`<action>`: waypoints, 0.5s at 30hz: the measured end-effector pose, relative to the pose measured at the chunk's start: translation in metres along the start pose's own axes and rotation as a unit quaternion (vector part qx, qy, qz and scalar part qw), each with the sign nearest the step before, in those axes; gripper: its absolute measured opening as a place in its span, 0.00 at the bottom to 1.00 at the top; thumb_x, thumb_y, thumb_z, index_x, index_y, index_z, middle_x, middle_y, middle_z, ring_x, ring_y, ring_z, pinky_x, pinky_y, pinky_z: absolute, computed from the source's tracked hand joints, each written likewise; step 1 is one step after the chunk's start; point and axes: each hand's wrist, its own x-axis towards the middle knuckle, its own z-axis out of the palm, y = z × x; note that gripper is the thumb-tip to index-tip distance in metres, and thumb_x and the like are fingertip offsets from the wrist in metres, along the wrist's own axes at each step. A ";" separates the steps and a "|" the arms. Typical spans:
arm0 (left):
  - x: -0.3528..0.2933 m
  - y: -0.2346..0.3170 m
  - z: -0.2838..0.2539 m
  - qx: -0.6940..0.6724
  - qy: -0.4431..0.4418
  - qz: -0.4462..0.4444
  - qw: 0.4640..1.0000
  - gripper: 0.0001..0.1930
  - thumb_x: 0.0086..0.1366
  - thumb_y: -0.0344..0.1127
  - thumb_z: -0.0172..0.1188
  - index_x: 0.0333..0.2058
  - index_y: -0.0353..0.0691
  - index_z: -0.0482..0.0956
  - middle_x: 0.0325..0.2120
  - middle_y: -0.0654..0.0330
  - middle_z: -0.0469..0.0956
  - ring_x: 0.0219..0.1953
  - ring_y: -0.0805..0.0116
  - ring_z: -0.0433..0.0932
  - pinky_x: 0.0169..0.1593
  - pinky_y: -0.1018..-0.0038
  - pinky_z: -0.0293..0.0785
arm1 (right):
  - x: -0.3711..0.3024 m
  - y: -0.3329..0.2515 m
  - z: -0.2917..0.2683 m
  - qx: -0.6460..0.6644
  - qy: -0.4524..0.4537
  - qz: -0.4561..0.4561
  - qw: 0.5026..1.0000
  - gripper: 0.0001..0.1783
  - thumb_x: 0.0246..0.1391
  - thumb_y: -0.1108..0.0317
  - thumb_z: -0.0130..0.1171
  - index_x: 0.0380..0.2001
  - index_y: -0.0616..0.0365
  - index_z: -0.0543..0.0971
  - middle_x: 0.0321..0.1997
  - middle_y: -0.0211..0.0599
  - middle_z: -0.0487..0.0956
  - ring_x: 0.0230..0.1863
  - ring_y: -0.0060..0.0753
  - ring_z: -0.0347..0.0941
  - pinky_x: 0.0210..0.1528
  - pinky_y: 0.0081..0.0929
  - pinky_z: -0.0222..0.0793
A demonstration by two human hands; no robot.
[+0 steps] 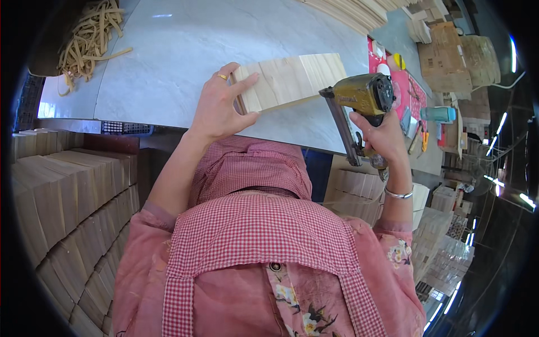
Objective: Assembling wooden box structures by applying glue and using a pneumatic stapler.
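Lying on the grey table [168, 56], its long axis running left to right, the wooden panel [292, 81] is pinned at its left end by the left hand [222, 106], fingers spread flat; the nail gun [362, 98] is gripped closed in the right hand [382, 135], nose at the panel's right end.

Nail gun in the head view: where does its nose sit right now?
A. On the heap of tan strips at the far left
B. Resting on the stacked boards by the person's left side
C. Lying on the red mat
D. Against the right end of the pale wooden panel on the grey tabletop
D: the right hand holds the nail gun with its nose at the right end of the wooden panel, which the left hand presses down.
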 end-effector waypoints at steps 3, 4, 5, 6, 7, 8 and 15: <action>0.000 -0.002 0.001 -0.011 -0.001 0.001 1.000 0.35 0.44 0.43 0.73 0.57 0.52 0.83 0.62 0.43 0.70 0.55 0.48 0.74 0.61 0.62 0.70 | 0.004 0.002 0.000 0.009 -0.001 0.008 1.000 0.15 0.55 0.64 0.71 0.37 0.68 0.82 0.16 0.32 0.75 0.10 0.21 0.63 0.13 0.20 0.57; 0.000 -0.002 0.001 -0.013 -0.001 0.002 1.000 0.35 0.44 0.43 0.73 0.57 0.52 0.84 0.62 0.43 0.70 0.56 0.48 0.74 0.61 0.62 0.70 | 0.004 0.002 0.000 0.008 -0.003 0.006 1.000 0.16 0.56 0.64 0.71 0.38 0.68 0.82 0.16 0.32 0.75 0.10 0.21 0.63 0.13 0.20 0.57; 0.001 -0.002 0.001 -0.015 0.000 0.003 1.000 0.35 0.44 0.43 0.73 0.57 0.51 0.84 0.62 0.43 0.70 0.56 0.48 0.74 0.61 0.62 0.71 | 0.004 0.001 0.000 0.008 -0.005 0.005 1.000 0.16 0.56 0.64 0.71 0.38 0.68 0.82 0.16 0.32 0.75 0.10 0.21 0.63 0.13 0.20 0.57; 0.001 -0.002 0.001 -0.017 0.001 0.005 1.000 0.35 0.44 0.42 0.73 0.56 0.51 0.84 0.62 0.43 0.70 0.56 0.48 0.74 0.61 0.62 0.71 | 0.004 0.001 0.000 0.008 -0.007 0.003 1.000 0.16 0.56 0.64 0.71 0.38 0.69 0.82 0.16 0.32 0.74 0.10 0.21 0.63 0.13 0.20 0.57; 0.001 -0.002 0.001 -0.019 0.002 0.006 1.000 0.34 0.44 0.42 0.74 0.56 0.51 0.84 0.62 0.43 0.70 0.56 0.48 0.74 0.61 0.62 0.71 | 0.004 0.001 -0.001 0.007 -0.009 0.002 1.000 0.16 0.56 0.64 0.71 0.38 0.69 0.82 0.16 0.31 0.74 0.10 0.21 0.63 0.13 0.20 0.57; 0.001 -0.002 0.001 -0.019 0.001 0.004 1.000 0.34 0.44 0.42 0.74 0.56 0.51 0.84 0.62 0.43 0.70 0.56 0.48 0.74 0.61 0.62 0.71 | 0.005 0.000 0.000 0.007 -0.011 0.003 1.000 0.16 0.56 0.64 0.71 0.38 0.69 0.82 0.16 0.31 0.74 0.10 0.21 0.63 0.13 0.20 0.57; 0.002 -0.002 0.001 -0.027 0.008 0.004 1.000 0.34 0.44 0.41 0.73 0.56 0.51 0.84 0.62 0.44 0.70 0.56 0.48 0.74 0.61 0.62 0.71 | 0.005 0.000 0.003 0.006 -0.015 0.041 0.999 0.17 0.56 0.63 0.71 0.37 0.70 0.82 0.15 0.31 0.74 0.10 0.20 0.63 0.13 0.19 0.58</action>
